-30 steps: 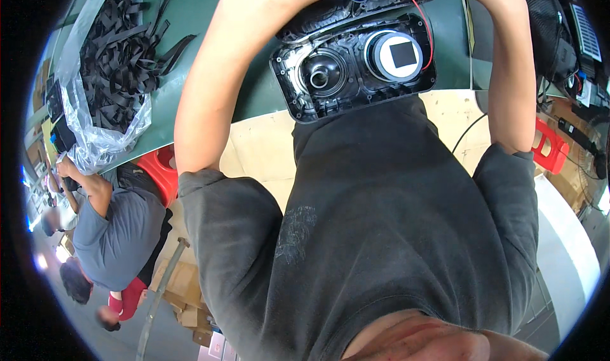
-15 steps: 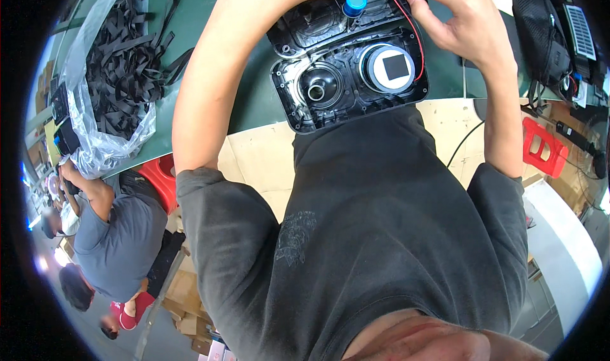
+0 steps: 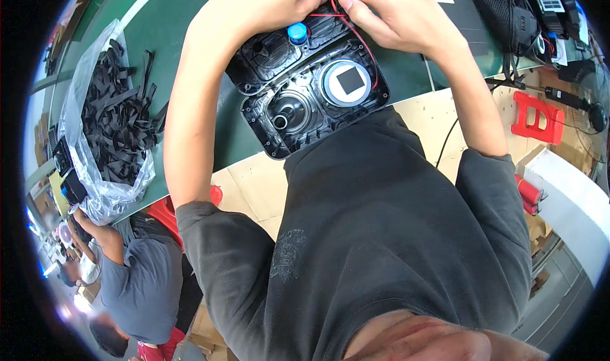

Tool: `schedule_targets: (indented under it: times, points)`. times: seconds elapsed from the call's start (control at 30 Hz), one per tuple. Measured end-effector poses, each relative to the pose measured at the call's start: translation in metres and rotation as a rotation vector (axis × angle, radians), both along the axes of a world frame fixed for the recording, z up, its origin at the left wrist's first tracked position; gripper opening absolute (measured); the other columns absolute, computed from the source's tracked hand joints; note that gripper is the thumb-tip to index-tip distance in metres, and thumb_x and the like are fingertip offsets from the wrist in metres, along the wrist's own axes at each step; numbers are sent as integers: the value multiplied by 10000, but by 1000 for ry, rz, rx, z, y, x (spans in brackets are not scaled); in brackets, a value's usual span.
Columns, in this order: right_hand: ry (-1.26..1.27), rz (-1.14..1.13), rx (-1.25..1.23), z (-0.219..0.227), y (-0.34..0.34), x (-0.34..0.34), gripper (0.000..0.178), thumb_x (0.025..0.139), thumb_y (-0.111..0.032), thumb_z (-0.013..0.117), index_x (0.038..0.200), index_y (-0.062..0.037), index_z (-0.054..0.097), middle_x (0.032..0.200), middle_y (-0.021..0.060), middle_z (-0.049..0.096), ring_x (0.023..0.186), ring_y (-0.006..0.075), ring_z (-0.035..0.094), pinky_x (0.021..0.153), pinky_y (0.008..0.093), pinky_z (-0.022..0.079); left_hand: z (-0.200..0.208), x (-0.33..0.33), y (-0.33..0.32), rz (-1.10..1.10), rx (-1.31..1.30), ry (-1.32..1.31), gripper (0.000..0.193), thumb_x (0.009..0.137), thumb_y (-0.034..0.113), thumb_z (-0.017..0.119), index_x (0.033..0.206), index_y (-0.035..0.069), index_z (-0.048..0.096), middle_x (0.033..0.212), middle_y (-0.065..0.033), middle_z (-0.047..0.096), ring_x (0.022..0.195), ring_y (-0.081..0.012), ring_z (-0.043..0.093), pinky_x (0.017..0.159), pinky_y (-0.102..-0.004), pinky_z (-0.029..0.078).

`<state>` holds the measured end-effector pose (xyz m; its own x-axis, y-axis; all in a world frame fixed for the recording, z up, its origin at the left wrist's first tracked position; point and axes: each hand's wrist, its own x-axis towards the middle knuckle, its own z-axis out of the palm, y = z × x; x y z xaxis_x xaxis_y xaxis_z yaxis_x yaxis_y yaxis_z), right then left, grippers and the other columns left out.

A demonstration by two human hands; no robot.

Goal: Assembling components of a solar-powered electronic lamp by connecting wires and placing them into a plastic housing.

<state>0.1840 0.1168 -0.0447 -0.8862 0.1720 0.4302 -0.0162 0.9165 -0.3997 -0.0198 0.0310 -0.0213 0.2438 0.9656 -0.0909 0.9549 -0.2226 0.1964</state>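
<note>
An opened black plastic speaker housing lies at the table's front edge. Its near half (image 3: 305,136) carries a round speaker driver (image 3: 345,83) with a white back and a black square pad, beside a dark round recess. Against it lies the far half (image 3: 268,61), with a blue-topped cylindrical part (image 3: 297,33) standing up from it. A thin red wire (image 3: 363,43) runs from the driver up to my hands. My right hand (image 3: 397,15) pinches the wire near the top edge. Close beside it, my left hand (image 3: 286,2) is closed; what its fingertips hold is hidden.
A clear plastic bag (image 3: 76,116) of black straps (image 3: 117,120) lies on the green table (image 3: 149,50) at left. A black mesh bag (image 3: 502,18) sits at the far right. Red stools (image 3: 537,118) stand below the table. Another person (image 3: 143,278) works at the lower left.
The view has turned, so the housing appears lower, further left and tilted. My hands have come closer together at the wire over the far half.
</note>
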Motion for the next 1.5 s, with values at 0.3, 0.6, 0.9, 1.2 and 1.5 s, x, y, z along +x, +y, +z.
schedule_targets:
  times: [0.3,0.6,0.9,1.2,1.5]
  points:
    - [-185,-323,155,-29,100,139,324,925,-63,698,1242,-8,663,1237,152,657,1099,323,657,941,372,533,13,49,-104,145,350,-273,1151,520,491,950,1493,73,497,1525,-213,449,1442,-413,401,1176,-546,314]
    - [-455,-347,15,-31,117,152,279,967,-31,655,1242,-6,622,1319,138,629,1189,288,647,1010,360,522,-40,58,-146,349,275,-204,1371,514,351,998,1601,-15,247,1629,-287,267,1527,-441,278,1215,-642,194]
    - [-316,-449,33,4,65,117,234,900,-63,684,1112,17,627,1050,193,602,1067,369,598,942,392,501,-18,76,-76,403,585,-9,618,743,463,869,1157,38,696,1214,-123,641,1171,-313,582,1013,-468,396]
    - [-279,-516,-143,-20,81,140,220,906,-43,706,1082,10,585,1013,179,604,925,338,672,833,380,545,-26,45,-54,322,286,-239,358,816,278,807,1076,40,743,1082,-142,737,1081,-302,663,1011,-425,435]
    - [-58,-503,-87,-59,96,155,247,975,-44,672,1215,-10,624,1216,116,674,1078,243,690,952,324,543,-37,44,-52,431,150,-614,230,927,153,724,1080,-18,721,926,-116,756,854,-152,711,759,-293,540]
